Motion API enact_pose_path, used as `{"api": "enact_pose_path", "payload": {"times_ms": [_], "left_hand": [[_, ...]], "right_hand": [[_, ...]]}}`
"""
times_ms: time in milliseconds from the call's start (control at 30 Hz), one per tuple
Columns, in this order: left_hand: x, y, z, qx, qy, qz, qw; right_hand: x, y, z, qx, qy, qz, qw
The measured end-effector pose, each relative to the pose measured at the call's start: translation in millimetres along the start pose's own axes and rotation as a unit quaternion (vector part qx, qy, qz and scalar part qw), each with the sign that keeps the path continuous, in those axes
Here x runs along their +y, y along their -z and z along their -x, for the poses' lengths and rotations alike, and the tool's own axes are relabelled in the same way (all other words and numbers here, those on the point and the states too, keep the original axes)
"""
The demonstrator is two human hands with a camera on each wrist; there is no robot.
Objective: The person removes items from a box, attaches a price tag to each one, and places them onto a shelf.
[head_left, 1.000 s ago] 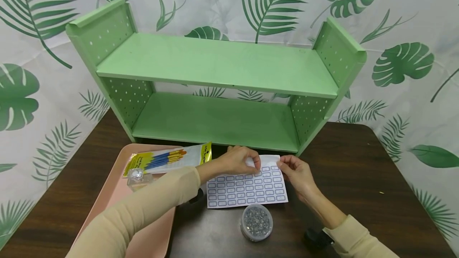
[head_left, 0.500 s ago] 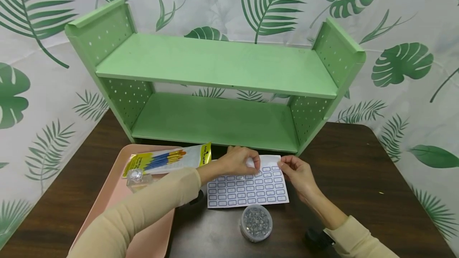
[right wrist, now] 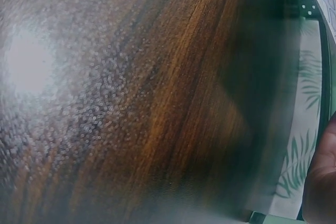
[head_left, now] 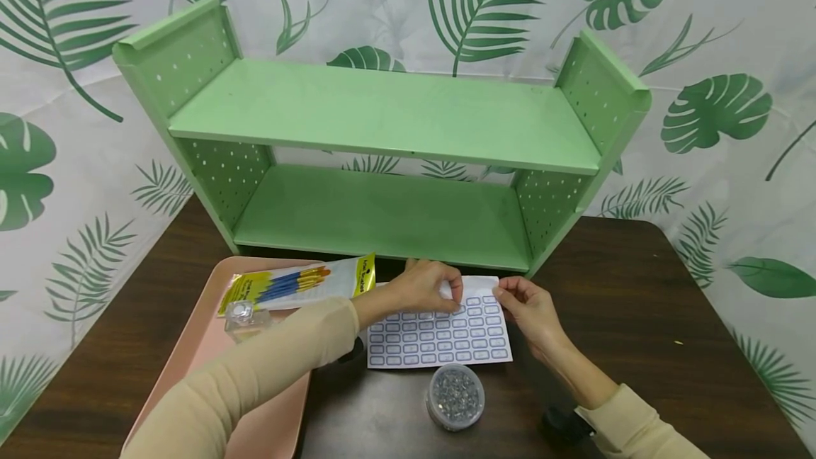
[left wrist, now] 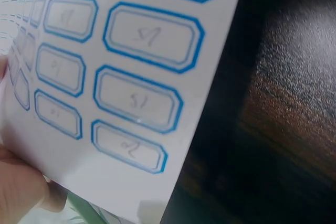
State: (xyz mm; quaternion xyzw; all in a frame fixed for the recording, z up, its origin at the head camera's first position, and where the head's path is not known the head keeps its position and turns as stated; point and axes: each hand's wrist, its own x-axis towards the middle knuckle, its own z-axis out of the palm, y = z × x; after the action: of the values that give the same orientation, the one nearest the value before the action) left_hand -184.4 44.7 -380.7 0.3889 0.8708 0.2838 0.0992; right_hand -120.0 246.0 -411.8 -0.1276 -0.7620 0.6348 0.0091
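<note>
A white sheet of blue-bordered label stickers [head_left: 440, 342] is held tilted up in front of the shelf in the head view. My left hand [head_left: 423, 285] pinches with thumb and index finger at its upper rows. My right hand [head_left: 532, 314] pinches the sheet's upper right corner. In the left wrist view the labels [left wrist: 139, 98] show faint pencil-like marks, and part of a hand [left wrist: 23, 190] is at the lower left edge. Only a bit of the right hand [right wrist: 321, 182] shows in the right wrist view. Whether a label is lifted is too small to tell.
A green metal shelf [head_left: 382, 112] stands behind the hands. At left, a pink tray [head_left: 268, 402] holds a paintbrush pack [head_left: 296, 285] and a small clear container [head_left: 245, 317]. A round tub of small silvery pieces [head_left: 455, 395] sits in front of the sheet on the dark wooden table [head_left: 644, 317].
Both hands keep their hold in nearly the same place. The label sheet shifts only very slightly; nothing is let go.
</note>
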Motion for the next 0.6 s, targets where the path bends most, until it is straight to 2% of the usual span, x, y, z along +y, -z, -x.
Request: {"api": "enact_pose_path", "payload": {"times_ms": [600], "left_hand": [[-1.8, 2.4, -0.7, -0.016, -0.009, 0.008, 0.9998]], "right_hand": [[-2.4, 0.5, 0.1, -0.003, 0.000, -0.001, 1.0000]]}}
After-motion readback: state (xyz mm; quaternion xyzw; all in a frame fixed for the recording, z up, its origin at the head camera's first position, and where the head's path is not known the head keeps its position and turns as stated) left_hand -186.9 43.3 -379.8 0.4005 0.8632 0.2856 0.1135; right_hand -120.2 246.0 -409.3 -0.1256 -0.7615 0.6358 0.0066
